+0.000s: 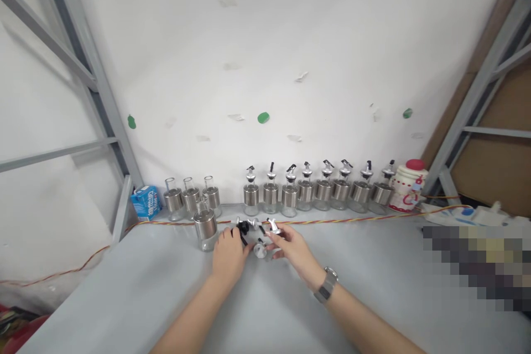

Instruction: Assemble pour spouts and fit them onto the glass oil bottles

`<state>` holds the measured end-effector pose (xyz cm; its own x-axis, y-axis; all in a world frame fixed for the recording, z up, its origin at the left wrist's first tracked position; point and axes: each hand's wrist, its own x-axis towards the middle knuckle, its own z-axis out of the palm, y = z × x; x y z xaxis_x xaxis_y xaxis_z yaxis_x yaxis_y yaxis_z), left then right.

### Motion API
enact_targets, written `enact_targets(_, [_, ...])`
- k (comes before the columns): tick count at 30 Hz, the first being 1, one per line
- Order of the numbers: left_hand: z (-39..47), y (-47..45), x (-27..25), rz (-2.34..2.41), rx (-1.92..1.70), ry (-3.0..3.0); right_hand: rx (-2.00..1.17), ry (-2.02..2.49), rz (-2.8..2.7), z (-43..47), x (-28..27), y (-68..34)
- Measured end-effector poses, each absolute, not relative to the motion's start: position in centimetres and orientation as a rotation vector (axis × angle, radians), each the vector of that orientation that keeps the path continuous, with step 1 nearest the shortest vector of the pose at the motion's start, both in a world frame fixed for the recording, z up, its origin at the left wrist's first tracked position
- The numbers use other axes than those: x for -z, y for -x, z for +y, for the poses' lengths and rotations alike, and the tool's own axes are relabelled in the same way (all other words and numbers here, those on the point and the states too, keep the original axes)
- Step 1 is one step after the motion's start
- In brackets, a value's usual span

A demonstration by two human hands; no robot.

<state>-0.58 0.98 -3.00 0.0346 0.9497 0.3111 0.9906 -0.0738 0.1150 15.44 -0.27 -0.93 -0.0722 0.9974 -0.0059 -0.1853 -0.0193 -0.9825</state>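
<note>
My left hand (229, 254) is low over a small cluster of silver-and-black pour spouts (253, 223). Its fingers are curled, and a black piece of one spout shows between fingertips and thumb. A silver pour spout (273, 226) is pinched in my right hand (292, 246), just right of the cluster. Below it another spout (260, 250) lies on the table, its round cap towards me. Left of my left hand stands a glass bottle (206, 225) with a steel sleeve and an open neck.
Three open-necked bottles (191, 199) stand at the back left beside a blue carton (146, 203). Several bottles with spouts fitted (306, 193) line the wall. A red-lidded jar (408, 187) ends that row. A twisted cable (344, 220) crosses the grey table (373, 271).
</note>
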Motion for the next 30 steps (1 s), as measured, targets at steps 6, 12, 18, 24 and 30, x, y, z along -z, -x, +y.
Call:
enact_targets(6, [1.3,0.6,3.7,-1.98,0.411,2.103,-1.375,1.068,-1.109,0.0,1.4,-15.3])
enact_targets(12, [1.4,0.6,3.5,-1.97,0.36,2.171,-1.373,1.069,-1.123,0.1,1.6,-15.1])
enact_targets(18, [1.3,0.6,3.4,-1.965,0.381,2.16,-1.371,1.087,-1.161,0.3,1.8,-15.1])
enact_targets(24, [1.9,0.8,3.8,-2.007,0.411,2.147,-1.373,1.074,-1.163,0.5,2.1,-15.1])
enact_targets(30, [1.6,0.9,3.5,-2.091,0.524,2.224,-1.299,1.062,-1.197,0.3,2.2,-14.9])
